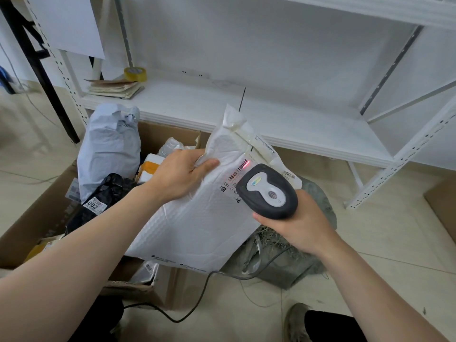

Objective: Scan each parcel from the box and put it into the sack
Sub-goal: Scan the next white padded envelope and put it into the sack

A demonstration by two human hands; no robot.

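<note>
left hand (182, 174): I grip the left edge of the white parcel (197, 218), thumb on its front face, fingers curled behind.
right hand (296, 223): closed round the handle of the scanner (269, 191).
scanner: head just above the parcel's label (229, 183), red line (246, 164) lying across the barcode.
parcel: held off the floor, tilted, top corner up toward the shelf (308, 127); it hangs between the box (24, 223) and the sack (296, 265), overlapping both in view.
box: cardboard, open, on the floor at my left; a grey bag (111, 144) stands in it, a black bag (108, 191) beside that, more packets below.
sack: grey-green, on the floor under my right hand, partly hidden by the parcel.
cable (197, 292): dark, runs across the floor tiles below the parcel.
shelf: white; tape roll (135, 74) and a pile of envelopes (116, 88) at its left end.
</note>
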